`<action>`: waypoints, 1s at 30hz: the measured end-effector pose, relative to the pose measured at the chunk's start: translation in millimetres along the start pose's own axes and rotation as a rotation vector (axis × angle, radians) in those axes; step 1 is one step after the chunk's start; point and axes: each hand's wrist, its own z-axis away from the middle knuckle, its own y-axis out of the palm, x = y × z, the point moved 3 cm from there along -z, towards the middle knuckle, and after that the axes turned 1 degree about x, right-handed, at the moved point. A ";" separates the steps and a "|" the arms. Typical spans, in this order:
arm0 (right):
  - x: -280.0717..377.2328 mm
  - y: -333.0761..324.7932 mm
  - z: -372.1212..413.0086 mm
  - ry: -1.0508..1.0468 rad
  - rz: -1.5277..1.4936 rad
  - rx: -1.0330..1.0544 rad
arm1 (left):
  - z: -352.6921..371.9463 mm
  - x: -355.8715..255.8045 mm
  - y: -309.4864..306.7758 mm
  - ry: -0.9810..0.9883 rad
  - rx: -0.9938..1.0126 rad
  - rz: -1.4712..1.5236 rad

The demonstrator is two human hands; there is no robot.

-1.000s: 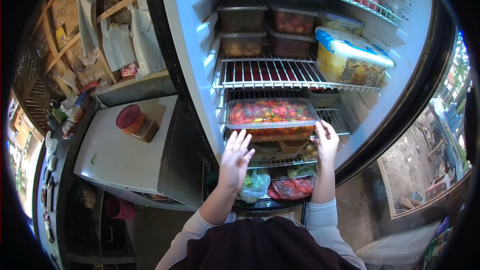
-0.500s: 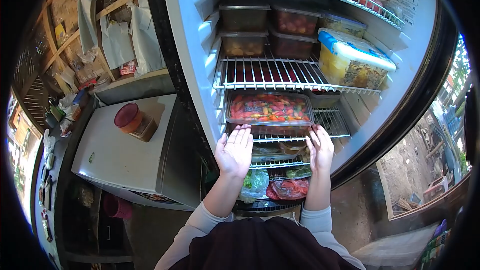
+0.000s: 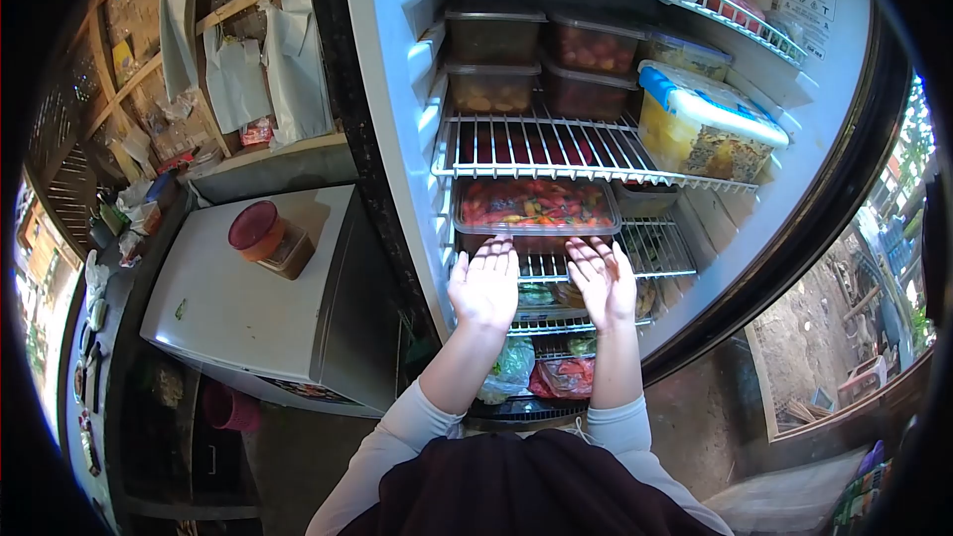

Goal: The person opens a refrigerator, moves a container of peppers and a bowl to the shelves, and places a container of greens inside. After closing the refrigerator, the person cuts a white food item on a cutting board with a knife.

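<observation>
A clear plastic container of red and green chillies (image 3: 536, 206) sits on the fridge's middle wire shelf, above another container. My left hand (image 3: 486, 283), palm up with fingers stretched, is at its front left edge. Near its front right edge is my right hand (image 3: 605, 281), palm turned up and fingers apart. Neither hand holds anything; whether the fingertips touch the container cannot be made out. Stacked lidded boxes (image 3: 491, 62) and a tub with a blue and white lid (image 3: 710, 119) stand on the wire shelf (image 3: 556, 144) above.
Bagged greens (image 3: 511, 367) and a red bag (image 3: 568, 375) lie low in the fridge. At the left, a white appliance (image 3: 248, 288) carries a red-lidded jar (image 3: 256, 230). The open fridge's dark edge (image 3: 784, 278) curves down the right side.
The chilli container sits slightly deeper in the fridge. My right hand has moved left and my left hand slightly right, bringing them closer together below the container's front.
</observation>
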 end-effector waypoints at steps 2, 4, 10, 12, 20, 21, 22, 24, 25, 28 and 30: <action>-5.6 1.3 -9.4 -0.002 -0.084 -0.025 | -9.0 1.6 1.7 0.025 -0.002 0.008; -11.1 -0.3 -18.6 -0.004 -0.141 -0.023 | -16.8 3.2 2.6 0.044 -0.009 -0.005; -17.2 8.2 -34.5 -0.030 -0.221 -0.071 | -32.7 5.8 5.3 0.062 -0.075 0.008; -19.5 11.5 -37.5 -0.031 -0.244 -0.087 | -35.4 6.5 7.5 0.067 -0.080 0.020; -24.4 12.5 -40.1 -0.043 -0.234 -0.076 | -35.3 6.0 11.6 0.076 -0.128 0.040; -24.6 12.5 -40.2 -0.042 -0.232 -0.073 | -36.6 5.9 11.1 0.076 -0.117 0.042; -24.6 12.6 -40.3 -0.044 -0.221 -0.074 | -37.8 5.9 10.0 0.076 -0.117 0.041; -25.0 10.3 -41.8 -0.047 -0.211 -0.055 | -38.2 5.7 8.8 0.074 -0.121 0.037; -25.2 9.1 -42.2 -0.045 -0.206 -0.047 | -38.6 5.8 8.5 0.074 -0.114 0.040; -24.4 8.9 -42.7 -0.043 -0.218 -0.039 | -41.3 4.9 5.8 0.057 -0.125 0.050; -24.2 8.9 -43.0 -0.034 -0.250 -0.055 | -41.2 5.3 7.4 0.059 -0.123 0.042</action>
